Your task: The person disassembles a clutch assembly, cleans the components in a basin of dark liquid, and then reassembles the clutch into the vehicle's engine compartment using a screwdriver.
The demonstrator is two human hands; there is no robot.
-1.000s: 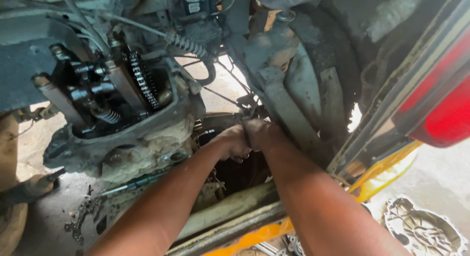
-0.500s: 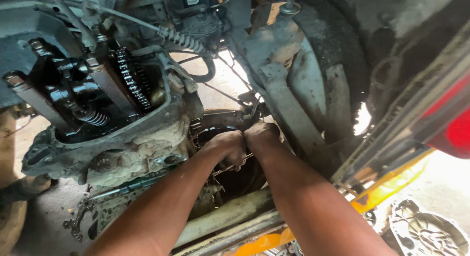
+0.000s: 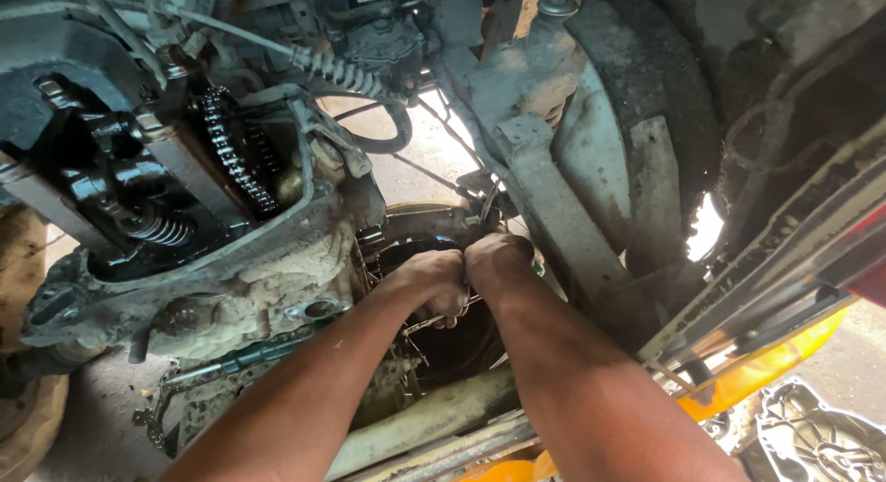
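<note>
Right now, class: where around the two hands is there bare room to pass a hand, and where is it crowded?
Free: the bright gap between the hose loop and grey bracket. Crowded: the dark cavity where the left hand and right hand press together.

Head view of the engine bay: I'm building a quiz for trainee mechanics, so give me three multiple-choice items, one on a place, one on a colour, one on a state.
1. Where are the two hands?
A. Side by side in the dark opening below the engine
B. On the timing chain
C. On the wheel arch

2. What colour is the bodywork at the lower right?
A. Green
B. Yellow
C. White

3. How does the top of the engine stand?
A. Covered and sealed
B. Wrapped in cloth
C. Open, with chain and valve spring showing

Answers:
1. A: the left hand and right hand meet, closed, in the dark opening.
2. B: the bodywork is yellow.
3. C: the timing chain and valve spring lie exposed.
</note>
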